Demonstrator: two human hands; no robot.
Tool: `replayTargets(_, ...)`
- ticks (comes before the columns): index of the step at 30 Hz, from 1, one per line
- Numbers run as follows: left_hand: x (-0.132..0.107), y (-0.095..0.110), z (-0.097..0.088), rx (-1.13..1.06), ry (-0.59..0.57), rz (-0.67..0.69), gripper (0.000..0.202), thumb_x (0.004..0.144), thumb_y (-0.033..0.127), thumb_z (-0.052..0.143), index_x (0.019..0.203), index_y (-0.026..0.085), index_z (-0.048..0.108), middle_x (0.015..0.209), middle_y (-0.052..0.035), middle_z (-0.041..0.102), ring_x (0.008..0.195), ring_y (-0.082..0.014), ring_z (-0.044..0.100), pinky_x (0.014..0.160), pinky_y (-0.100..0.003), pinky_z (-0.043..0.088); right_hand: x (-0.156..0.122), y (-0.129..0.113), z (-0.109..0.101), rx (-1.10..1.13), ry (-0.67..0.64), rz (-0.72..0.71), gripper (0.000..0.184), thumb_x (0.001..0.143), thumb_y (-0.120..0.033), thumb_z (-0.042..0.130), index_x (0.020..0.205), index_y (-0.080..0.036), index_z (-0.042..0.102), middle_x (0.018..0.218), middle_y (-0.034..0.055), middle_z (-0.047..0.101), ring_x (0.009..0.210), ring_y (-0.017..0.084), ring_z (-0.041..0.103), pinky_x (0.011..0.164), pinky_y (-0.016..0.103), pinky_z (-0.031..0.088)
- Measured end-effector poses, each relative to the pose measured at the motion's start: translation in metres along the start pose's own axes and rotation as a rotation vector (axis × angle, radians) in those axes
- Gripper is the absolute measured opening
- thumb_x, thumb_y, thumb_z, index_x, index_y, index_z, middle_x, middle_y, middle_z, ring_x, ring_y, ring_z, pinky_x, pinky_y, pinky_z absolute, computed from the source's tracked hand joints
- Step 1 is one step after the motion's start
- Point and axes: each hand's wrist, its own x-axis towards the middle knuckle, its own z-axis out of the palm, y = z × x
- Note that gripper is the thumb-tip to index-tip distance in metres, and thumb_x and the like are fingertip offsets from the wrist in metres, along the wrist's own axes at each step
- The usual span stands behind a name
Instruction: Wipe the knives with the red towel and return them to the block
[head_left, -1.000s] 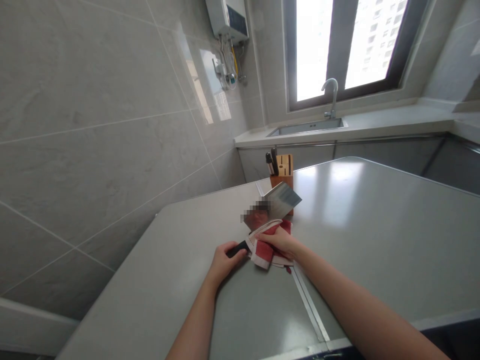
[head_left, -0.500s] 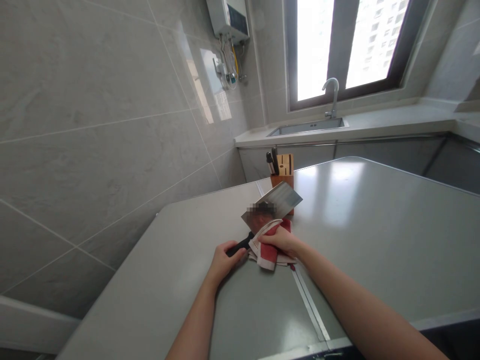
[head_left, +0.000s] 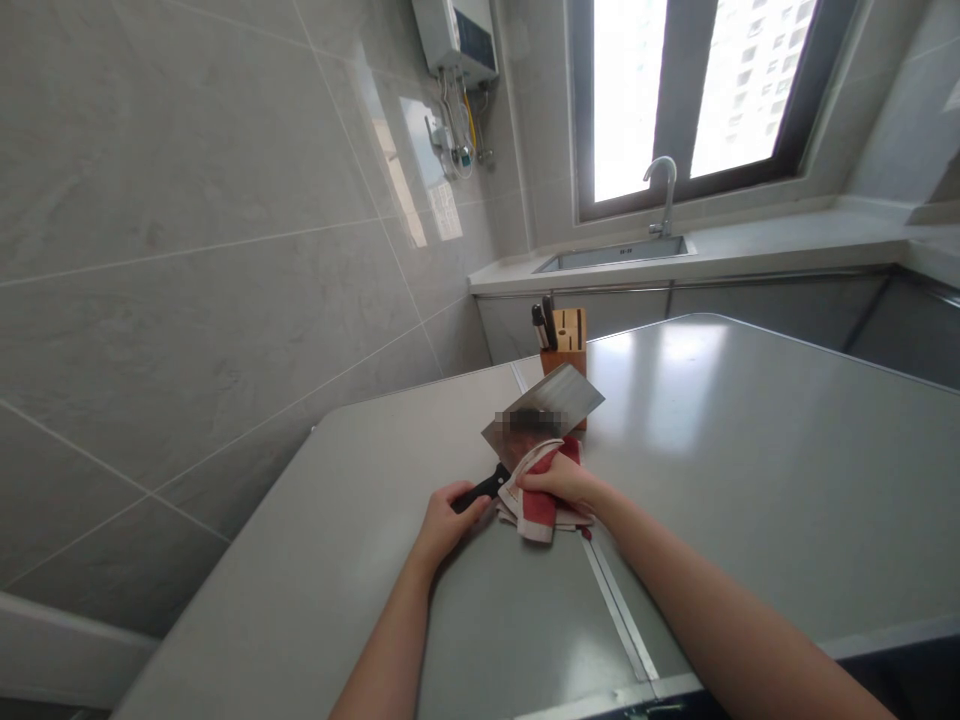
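My left hand (head_left: pixel 448 525) is shut around the black handle (head_left: pixel 480 490) of a steel cleaver, whose broad blade (head_left: pixel 544 412) points away from me and has a blurred patch across its face. My right hand (head_left: pixel 561 482) grips a red and white cloth (head_left: pixel 536 512) and presses it against the blade's lower part, near the handle. The cloth hides that part of the blade. Both hands are held just above a grey countertop (head_left: pixel 720 470).
A wooden knife block (head_left: pixel 564 345) holding dark-handled knives stands just beyond the blade. Farther off are a steel sink (head_left: pixel 611 257) with a curved faucet (head_left: pixel 664 190), a window (head_left: pixel 626 90), and a wall-mounted water heater (head_left: pixel 454 35). Tiled wall runs along the left.
The cloth has bunched into a tighter fold at the blade's base. The cleaver has turned slightly, and my hands remain in about the same place.
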Motion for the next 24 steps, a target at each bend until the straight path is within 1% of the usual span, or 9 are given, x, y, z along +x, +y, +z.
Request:
replayTargets(4, 0.0, -0.001, 0.0, -0.014, -0.013, -0.015, 0.035, 0.073, 0.047, 0.058, 0.073, 0.012, 0.061, 0.052, 0.0019, 0.053, 0.043, -0.0076, 0.041, 0.043, -0.019, 0.029, -0.002, -0.004, -0.001, 0.028, -0.045, 0.029, 0.036, 0.055, -0.032, 0.077, 0.085, -0.015, 0.066, 0.089, 0.0071, 0.07, 0.084, 0.02, 0.064, 0.082, 0.034, 0.05)
replayTargets(6, 0.0, 0.0, 0.0, -0.028, -0.016, -0.026, 0.036, 0.072, 0.047, 0.058, 0.072, 0.012, 0.06, 0.052, 0.0018, 0.053, 0.043, -0.0076, 0.041, 0.043, -0.019, 0.029, -0.004, -0.008, -0.003, -0.007, -0.088, 0.036, 0.039, 0.055, -0.035, 0.077, 0.086, -0.015, 0.067, 0.092, 0.007, 0.069, 0.087, 0.02, 0.063, 0.083, 0.033, 0.049)
replayTargets(9, 0.0, -0.001, 0.0, -0.055, -0.02, -0.045, 0.037, 0.071, 0.048, 0.059, 0.07, 0.012, 0.059, 0.05, 0.002, 0.052, 0.042, -0.0076, 0.041, 0.041, -0.019, 0.028, -0.007, -0.015, -0.004, -0.079, -0.163, -0.004, 0.04, 0.054, -0.036, 0.076, 0.088, -0.018, 0.068, 0.095, 0.0045, 0.069, 0.09, 0.021, 0.062, 0.086, 0.032, 0.048)
replayTargets(12, 0.0, -0.003, 0.0, -0.085, -0.023, -0.051, 0.036, 0.07, 0.047, 0.061, 0.071, 0.011, 0.059, 0.05, 0.0023, 0.051, 0.042, -0.0074, 0.04, 0.042, -0.019, 0.027, -0.011, -0.018, -0.004, -0.154, -0.241, -0.047, 0.035, 0.056, -0.037, 0.075, 0.085, -0.019, 0.07, 0.088, 0.0018, 0.07, 0.088, 0.02, 0.062, 0.084, 0.031, 0.048)
replayTargets(15, 0.0, -0.004, 0.0, -0.105, -0.033, -0.029, 0.035, 0.069, 0.046, 0.062, 0.072, 0.011, 0.061, 0.052, 0.0018, 0.051, 0.044, -0.0077, 0.041, 0.044, -0.019, 0.029, -0.015, -0.017, 0.001, -0.209, -0.288, -0.034, 0.032, 0.056, -0.038, 0.075, 0.083, -0.021, 0.071, 0.083, 0.0006, 0.07, 0.084, 0.02, 0.063, 0.081, 0.03, 0.049)
replayTargets(17, 0.0, -0.003, 0.0, -0.104, -0.037, -0.008, 0.035, 0.07, 0.046, 0.062, 0.072, 0.011, 0.062, 0.053, 0.0013, 0.052, 0.046, -0.0083, 0.041, 0.045, -0.02, 0.03, -0.016, -0.015, 0.006, -0.191, -0.262, -0.041, 0.034, 0.056, -0.038, 0.074, 0.086, -0.022, 0.07, 0.086, 0.0004, 0.07, 0.085, 0.02, 0.063, 0.08, 0.03, 0.049)
replayTargets(19, -0.001, -0.001, 0.0, -0.088, -0.031, 0.012, 0.034, 0.071, 0.045, 0.06, 0.073, 0.012, 0.062, 0.054, 0.001, 0.052, 0.048, -0.0094, 0.042, 0.047, -0.02, 0.031, -0.016, -0.013, 0.011, -0.149, -0.215, -0.086, 0.035, 0.059, -0.039, 0.073, 0.09, -0.022, 0.069, 0.091, 0.0008, 0.07, 0.089, 0.02, 0.062, 0.083, 0.031, 0.048)
replayTargets(24, -0.001, 0.004, 0.004, -0.026, 0.033, 0.095, 0.032, 0.077, 0.044, 0.054, 0.075, 0.013, 0.061, 0.061, 0.0003, 0.054, 0.058, -0.0118, 0.045, 0.054, -0.021, 0.035, -0.015, -0.013, 0.02, -0.166, -0.14, -0.279, 0.036, 0.064, -0.038, 0.069, 0.095, -0.02, 0.066, 0.101, 0.0026, 0.067, 0.099, 0.023, 0.059, 0.092, 0.034, 0.043)
